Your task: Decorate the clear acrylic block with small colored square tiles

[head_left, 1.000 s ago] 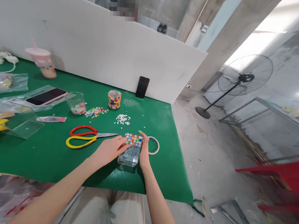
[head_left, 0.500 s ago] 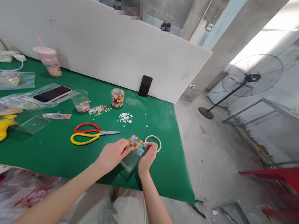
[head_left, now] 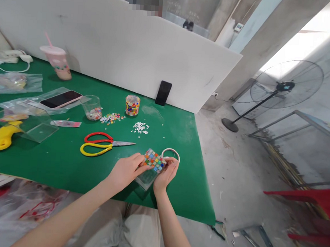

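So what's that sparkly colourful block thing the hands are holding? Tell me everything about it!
The clear block looks like glass or plastic. Its far part is covered with small square tiles in red, blue, green, orange and white; the near part is bare and see-through. It sits tilted over the green table, held between the left hand and right hand.

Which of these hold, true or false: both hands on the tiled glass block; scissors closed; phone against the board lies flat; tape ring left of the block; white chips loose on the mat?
1. Both the left hand and the right hand grip the tiled glass block. True.
2. The scissors are closed. True.
3. The black phone lies flat. False: it stands leaning on the white board.
4. The tape ring is left of the block. False: right of it.
5. White chips lie loose on the green mat. True.
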A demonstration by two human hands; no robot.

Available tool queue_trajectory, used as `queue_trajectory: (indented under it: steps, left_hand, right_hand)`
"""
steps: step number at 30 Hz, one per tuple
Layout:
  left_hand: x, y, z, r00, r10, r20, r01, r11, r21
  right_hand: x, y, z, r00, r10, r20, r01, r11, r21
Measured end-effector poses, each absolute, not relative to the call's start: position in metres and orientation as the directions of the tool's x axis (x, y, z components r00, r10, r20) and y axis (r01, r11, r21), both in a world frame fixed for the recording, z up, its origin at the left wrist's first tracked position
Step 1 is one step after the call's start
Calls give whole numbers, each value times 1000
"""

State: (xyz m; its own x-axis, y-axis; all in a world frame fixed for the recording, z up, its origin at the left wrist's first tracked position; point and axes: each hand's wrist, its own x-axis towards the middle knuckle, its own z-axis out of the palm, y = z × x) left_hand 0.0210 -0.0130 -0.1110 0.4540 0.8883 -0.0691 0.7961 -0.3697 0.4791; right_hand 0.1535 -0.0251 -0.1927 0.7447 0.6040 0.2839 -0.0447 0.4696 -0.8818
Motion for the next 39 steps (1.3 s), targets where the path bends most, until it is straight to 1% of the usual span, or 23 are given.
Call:
queue_trajectory:
  steps: [4, 8, 16, 26, 34, 39]
  left_hand:
    - [23, -13, -110, 462, 885, -61, 793, -382, 474]
    - [24, -14, -114, 438, 897, -55, 798, -360, 484]
    - [18, -11, -121, 423, 906, -33, 761, -335, 556]
    - [15, -8, -116, 442, 897, -21, 699, -329, 635]
    - [14, -7, -117, 456, 890, -21, 664, -325, 673]
    - [15, -10, -121, 453, 892, -17, 646, -315, 695]
  right_hand:
    - [154, -25, -193, 740, 609, 285, -58, 481, -875]
    - [154, -25, -193, 741, 608, 287, -65, 490, -870]
    - [156, -25, -196, 732, 620, 282, -88, 496, -864]
    - [155, -25, -195, 740, 606, 292, -70, 502, -862]
    - [155, -24, -195, 736, 613, 289, -99, 520, -849]
    - [155, -24, -196, 734, 619, 278, -102, 505, -857]
